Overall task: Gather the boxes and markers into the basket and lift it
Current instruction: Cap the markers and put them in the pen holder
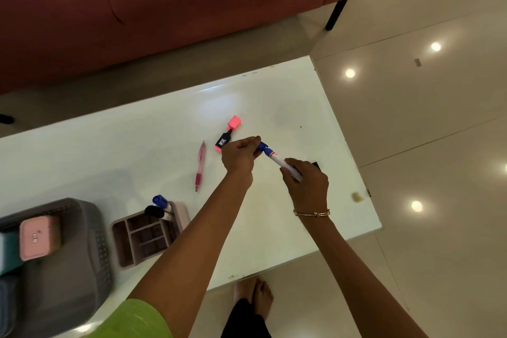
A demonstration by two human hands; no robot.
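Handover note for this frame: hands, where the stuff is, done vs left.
Left hand pinches the blue cap end of the blue-capped marker; right hand grips its white barrel, above the table.
Done: pink box is in the grey basket, with a teal item beside it. Two markers stand in the pink organizer.
Left: held marker, pink highlighter and pink pen still lie loose; organizer is outside the basket; basket not lifted.

Home living room, red sofa (tiled floor)
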